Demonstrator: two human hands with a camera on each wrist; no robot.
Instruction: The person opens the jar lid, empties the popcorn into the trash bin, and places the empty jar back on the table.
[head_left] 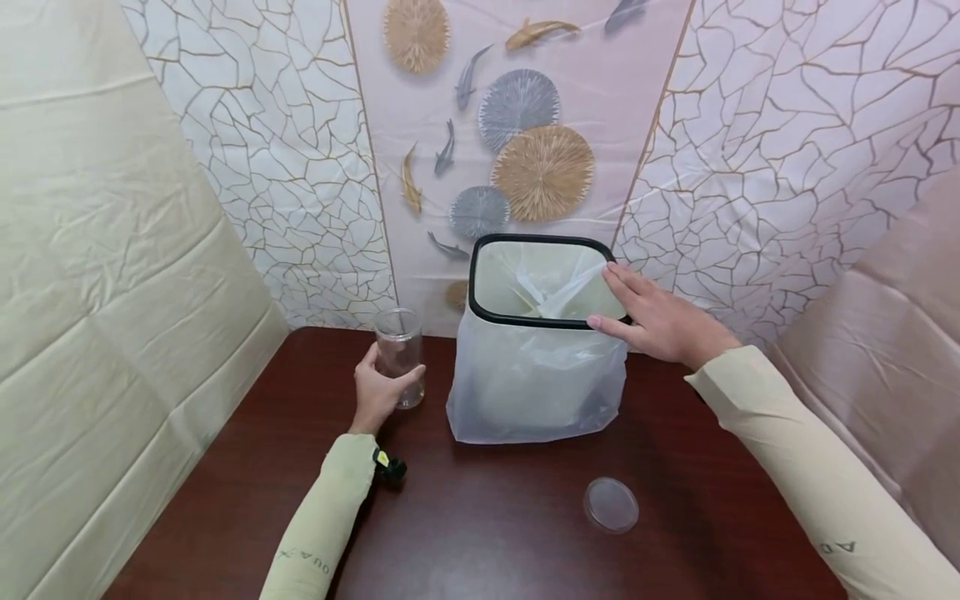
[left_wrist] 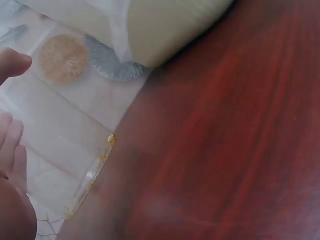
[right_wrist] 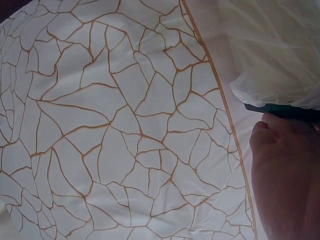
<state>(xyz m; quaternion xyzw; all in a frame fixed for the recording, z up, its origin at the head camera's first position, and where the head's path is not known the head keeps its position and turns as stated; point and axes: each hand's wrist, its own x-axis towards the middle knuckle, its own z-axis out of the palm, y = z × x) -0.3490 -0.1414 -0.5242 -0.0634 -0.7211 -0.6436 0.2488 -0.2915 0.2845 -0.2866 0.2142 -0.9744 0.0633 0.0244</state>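
Note:
My left hand (head_left: 378, 392) is round a clear cylindrical jar (head_left: 400, 354) at the table's far left, thumb on its right side and fingers on its left. In the left wrist view the jar (left_wrist: 65, 145) shows yellowish residue along its base edge. On the right, my right hand (head_left: 660, 321) rests on the corner of a bin's black rim (head_left: 543, 322), its fingers and thumb extended. A translucent white bag covers the bin (head_left: 536, 383), with its gathered part hanging inside the opening. The right wrist view shows this hand (right_wrist: 285, 170) against the dark rim (right_wrist: 282, 110).
A round clear lid (head_left: 611, 504) lies on the dark red-brown table (head_left: 480, 533), in front of the bin and to its right. Behind the table hangs a patterned cloth (head_left: 540, 167). Beige fabric walls (head_left: 112, 275) stand at both sides.

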